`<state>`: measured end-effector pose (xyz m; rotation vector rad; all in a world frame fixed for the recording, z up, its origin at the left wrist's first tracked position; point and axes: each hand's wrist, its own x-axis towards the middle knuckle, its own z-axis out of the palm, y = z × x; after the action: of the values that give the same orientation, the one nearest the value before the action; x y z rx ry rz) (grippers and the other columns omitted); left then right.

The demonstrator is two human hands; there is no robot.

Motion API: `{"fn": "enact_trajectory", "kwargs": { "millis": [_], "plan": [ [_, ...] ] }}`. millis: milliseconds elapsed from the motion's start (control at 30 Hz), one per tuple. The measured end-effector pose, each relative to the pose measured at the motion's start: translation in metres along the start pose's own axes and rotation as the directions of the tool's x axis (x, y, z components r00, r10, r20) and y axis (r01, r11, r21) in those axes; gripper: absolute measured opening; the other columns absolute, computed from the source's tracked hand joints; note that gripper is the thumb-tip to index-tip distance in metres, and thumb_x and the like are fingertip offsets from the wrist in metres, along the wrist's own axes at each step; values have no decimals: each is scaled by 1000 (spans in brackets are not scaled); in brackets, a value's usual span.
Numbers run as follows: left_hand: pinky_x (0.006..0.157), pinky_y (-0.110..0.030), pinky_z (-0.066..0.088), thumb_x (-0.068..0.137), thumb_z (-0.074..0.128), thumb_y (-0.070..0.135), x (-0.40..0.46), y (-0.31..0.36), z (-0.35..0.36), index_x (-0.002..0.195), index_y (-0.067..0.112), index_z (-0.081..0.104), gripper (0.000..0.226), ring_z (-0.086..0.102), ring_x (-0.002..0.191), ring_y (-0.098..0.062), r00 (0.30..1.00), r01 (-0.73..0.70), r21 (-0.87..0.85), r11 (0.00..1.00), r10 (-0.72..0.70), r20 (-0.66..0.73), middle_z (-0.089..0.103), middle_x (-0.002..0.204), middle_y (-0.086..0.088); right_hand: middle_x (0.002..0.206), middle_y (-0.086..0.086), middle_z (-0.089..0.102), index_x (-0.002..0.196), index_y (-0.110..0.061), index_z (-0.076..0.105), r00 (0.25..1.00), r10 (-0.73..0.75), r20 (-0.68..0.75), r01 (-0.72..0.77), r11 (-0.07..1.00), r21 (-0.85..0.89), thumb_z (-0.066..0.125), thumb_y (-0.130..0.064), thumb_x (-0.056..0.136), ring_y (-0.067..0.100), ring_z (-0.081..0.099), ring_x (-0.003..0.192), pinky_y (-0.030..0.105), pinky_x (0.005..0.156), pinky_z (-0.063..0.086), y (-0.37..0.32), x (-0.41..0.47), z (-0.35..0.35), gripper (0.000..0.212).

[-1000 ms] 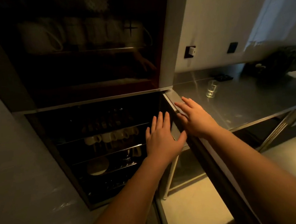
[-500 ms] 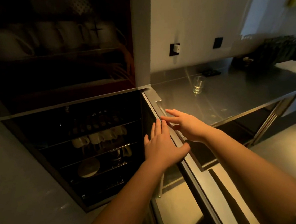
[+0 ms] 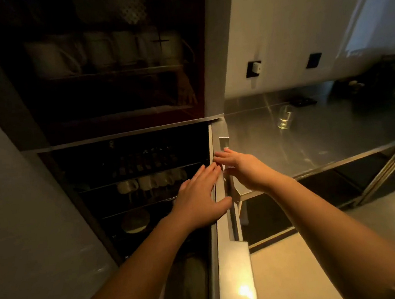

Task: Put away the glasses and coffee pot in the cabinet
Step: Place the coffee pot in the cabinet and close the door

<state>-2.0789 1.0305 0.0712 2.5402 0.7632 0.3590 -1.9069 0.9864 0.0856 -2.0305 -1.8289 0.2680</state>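
Both hands work the lower cabinet door (image 3: 222,219), which stands nearly edge-on to the camera, its long axis vertical. The left hand (image 3: 200,198) lies flat against the door's edge with fingers straight; the right hand (image 3: 239,165) reaches the vertical bar handle (image 3: 227,170) with fingers extended, apparently touching, not curled round it, though the dim light leaves that uncertain. Swing the door steadily, keeping fingertips clear of the frame. One drinking glass (image 3: 285,116) stands upright on the steel counter (image 3: 334,131), well apart from the cabinet.
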Motion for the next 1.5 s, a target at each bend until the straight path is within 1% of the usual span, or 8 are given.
{"fn": "enact_trajectory", "kwargs": {
  "millis": [200, 433, 567, 733, 867, 1100, 1233, 1500],
  "plan": [
    [120, -43, 16, 94, 54, 39, -12, -41, -48, 152, 35, 13, 71, 6, 145, -4, 991, -7, -53, 999, 14, 135, 9, 160, 14, 154, 3, 31, 143, -17, 41, 999, -32, -18, 32, 999, 13, 50, 2, 92, 20, 29, 142, 32, 115, 28, -20, 26, 19, 54],
    [117, -40, 22, 92, 51, 15, -1, -77, -87, 151, 38, 18, 71, 6, 147, -6, 977, 5, 157, 988, -39, 209, 11, 160, 15, 158, -2, 20, 147, -25, 32, 998, -61, -31, 61, 998, -6, 52, 3, 91, 20, 18, 146, 42, 117, 24, -41, 50, 37, 66],
    [109, -40, 35, 90, 53, 14, 1, -88, -96, 150, 39, 20, 74, 14, 147, -13, 984, 76, 204, 976, -106, 142, 16, 160, 13, 160, -3, 11, 149, -27, 25, 996, -86, 2, 86, 996, -15, 51, 0, 92, 21, 7, 147, 43, 120, 14, -48, 66, 44, 68],
    [119, -51, 7, 90, 55, 36, 14, -106, -99, 152, 34, 16, 73, 1, 148, -16, 982, 125, 353, 927, -166, 88, 13, 161, 10, 160, -2, 12, 150, -30, 23, 983, -162, -82, 155, 984, -89, 52, -17, 96, 20, 4, 147, 43, 120, 9, -53, 76, 60, 63],
    [117, -57, -6, 91, 46, 55, 15, -112, -88, 154, 29, 7, 79, -9, 148, -18, 977, 208, 462, 862, -208, -51, 0, 162, 6, 160, -4, 6, 150, -33, 17, 984, -178, 18, 178, 973, -147, 50, -21, 97, 19, -2, 148, 46, 120, 4, -53, 86, 74, 63],
    [120, -49, 2, 89, 46, 52, 3, -119, -47, 153, 28, 5, 80, 1, 148, -26, 912, 350, 372, 860, -222, -344, 6, 162, -3, 161, -2, -4, 150, -38, 7, 994, -83, 73, 98, 968, -232, 49, -21, 97, 21, -10, 147, 50, 119, -1, -61, 115, 97, 70],
    [118, -47, 4, 90, 43, 54, 5, -137, -39, 153, 28, 7, 77, 5, 147, -30, 883, 426, 356, 832, -298, -362, 11, 160, -7, 159, 2, -17, 150, -38, -1, 999, -35, 1, 33, 938, -345, 53, -21, 94, 26, -20, 144, 53, 117, -5, -71, 127, 110, 80],
    [119, -51, 8, 89, 43, 57, 26, -164, -40, 153, 26, 13, 77, 9, 147, -29, 867, 464, 373, 803, -327, -375, 15, 159, -7, 161, 6, -4, 152, -33, -3, 999, 49, 13, -43, 953, -300, 52, -19, 93, 26, -12, 147, 52, 119, 3, -86, 144, 112, 81]
  ]
}}
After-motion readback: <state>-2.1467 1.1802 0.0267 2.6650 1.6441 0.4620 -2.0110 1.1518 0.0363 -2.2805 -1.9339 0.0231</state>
